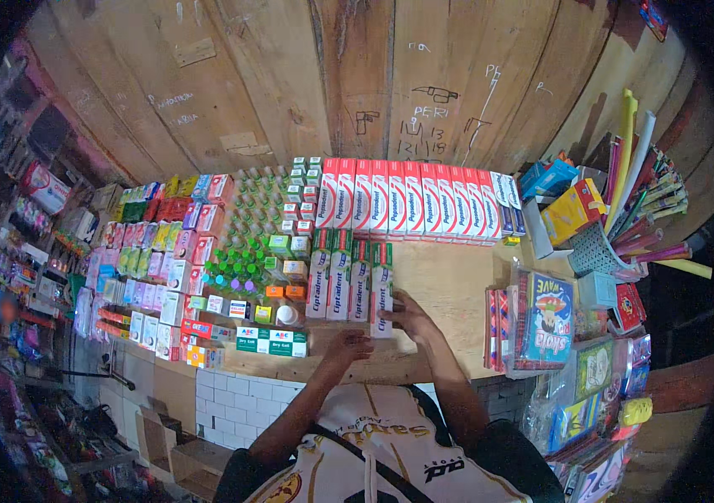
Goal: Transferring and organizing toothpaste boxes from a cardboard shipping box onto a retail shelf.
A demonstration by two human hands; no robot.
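Four upright-row toothpaste boxes, white and purple with green ends, lie side by side on the wooden counter [449,289]. At the row's right end, one toothpaste box [381,285] sits a little nearer to me than its neighbours. My right hand [411,318] is closed on the near right side of that box, its thumb and fingers at the edge. My left hand [347,346] is just below the row, by the counter's front edge. Its fingers are loosely extended and hold nothing that I can see. Left of the row stands a small white-capped bottle [287,315].
Red and white toothpaste boxes [405,199] line the back against a plank wall [357,75]. Green-capped bottles [239,267] and small packets fill the left. On the right are books [544,318] and a basket [596,250] of long rolls. Dark green battery boxes [271,342] lie near the front edge.
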